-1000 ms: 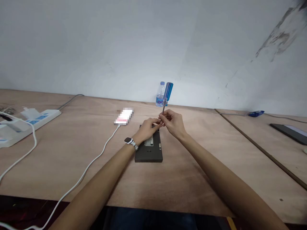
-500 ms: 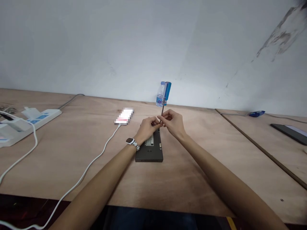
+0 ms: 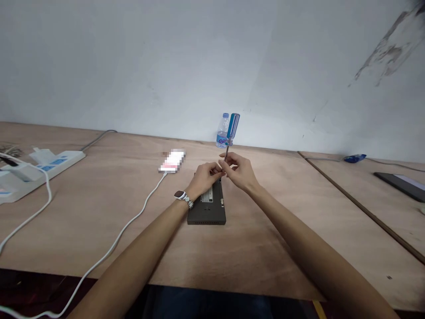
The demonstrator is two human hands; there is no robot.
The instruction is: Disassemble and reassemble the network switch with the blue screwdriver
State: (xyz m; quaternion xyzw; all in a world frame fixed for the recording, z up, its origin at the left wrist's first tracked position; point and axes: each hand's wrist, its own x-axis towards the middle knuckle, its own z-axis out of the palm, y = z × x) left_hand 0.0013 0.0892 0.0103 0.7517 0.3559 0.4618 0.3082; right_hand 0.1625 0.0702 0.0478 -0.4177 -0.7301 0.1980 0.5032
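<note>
A dark flat rectangular box (image 3: 209, 216) with a label and vent slots along its near end lies on the table. Above its far right part stands a screwdriver (image 3: 233, 126) with a blue-and-clear striped handle, tip down and leaning a little right. My right hand (image 3: 239, 172) pinches the thin metal shaft between thumb and fingers. My left hand (image 3: 205, 178) rests over the box's far end, thumb and forefinger closed around the lower shaft. The fingers hide the screwdriver's tip. A watch (image 3: 182, 195) with a metal band is on my left wrist.
Behind the screwdriver stands a water bottle (image 3: 222, 133) near the wall. A phone (image 3: 172, 161) on a white cable (image 3: 133, 220) lies to the left, with a power strip (image 3: 63, 160) farther left. At right lie a dark tablet-like device (image 3: 400, 186) and a blue packet (image 3: 354, 158).
The screwdriver's handle has turned, showing different stripes, and its top has shifted slightly right. My right fingers have moved a little on the shaft; my left hand has stayed almost still.
</note>
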